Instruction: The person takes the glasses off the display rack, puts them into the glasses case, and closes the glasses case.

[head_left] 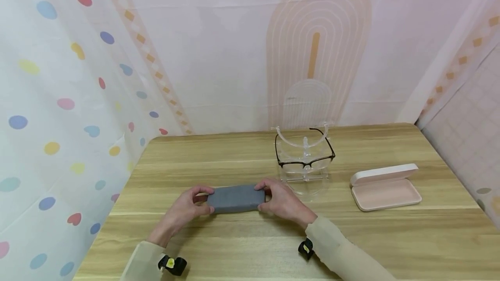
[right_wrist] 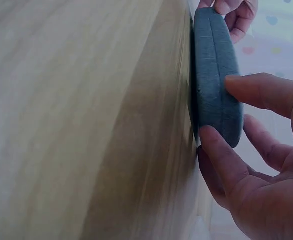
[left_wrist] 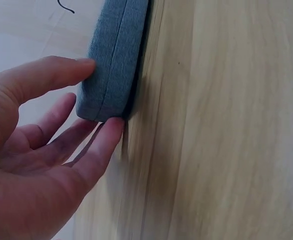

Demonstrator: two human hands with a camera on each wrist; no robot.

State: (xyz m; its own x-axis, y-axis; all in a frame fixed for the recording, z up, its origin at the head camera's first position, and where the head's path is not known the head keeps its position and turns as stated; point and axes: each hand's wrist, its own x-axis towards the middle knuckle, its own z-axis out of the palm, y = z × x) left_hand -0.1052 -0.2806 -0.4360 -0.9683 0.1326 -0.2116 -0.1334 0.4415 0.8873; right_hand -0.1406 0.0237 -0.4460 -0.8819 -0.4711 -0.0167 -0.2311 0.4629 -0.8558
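The gray case is closed, just below and left of the frame's centre in the head view, and we see the left hand pinching its left end, the right hand its right end. Further right on the wooden surface, we find dark-framed glasses on a clear stand and an open pink case.

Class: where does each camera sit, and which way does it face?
Head: on the head, facing forward and down at the table; left hand, right hand, sleeves show.
Left wrist: worn there, facing the grey case; left hand shows.
Right wrist: worn there, facing the grey case; both hands show.
Wrist views share the case and table.
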